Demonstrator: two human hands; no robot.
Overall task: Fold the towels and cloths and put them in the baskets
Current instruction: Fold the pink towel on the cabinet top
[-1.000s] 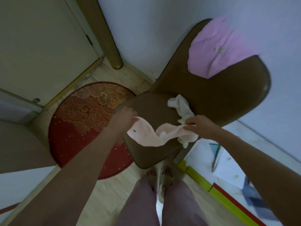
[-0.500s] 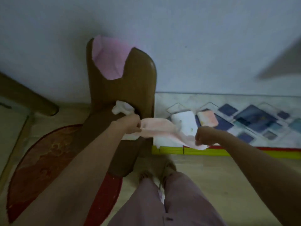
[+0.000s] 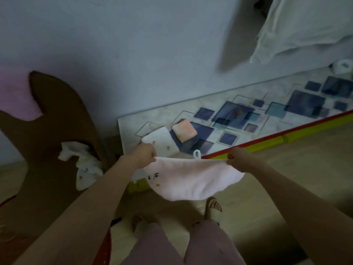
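A pale pink towel (image 3: pixel 191 178) with a small white loop hangs spread out in the air in front of me. My left hand (image 3: pixel 144 155) pinches its top left corner and my right hand (image 3: pixel 237 158) pinches its top right corner. On the patterned mat (image 3: pixel 267 119) behind it lie a folded white cloth (image 3: pixel 160 139) and a folded orange-pink cloth (image 3: pixel 184 130). A crumpled white cloth (image 3: pixel 82 161) lies on the brown chair (image 3: pixel 49 131) at the left. A pink cloth (image 3: pixel 15 92) drapes over the chair's back. No basket is in view.
A white garment (image 3: pixel 298 27) hangs on the wall at the upper right. The mat has a red and yellow edge (image 3: pixel 267 136) along the wooden floor. My legs and sandalled feet (image 3: pixel 214 204) stand below the towel. A red rug (image 3: pixel 107 245) lies under the chair.
I have turned right from the chair toward the mat. The pink towel came off the seat and is now pulled out flat between both hands, which have moved apart.
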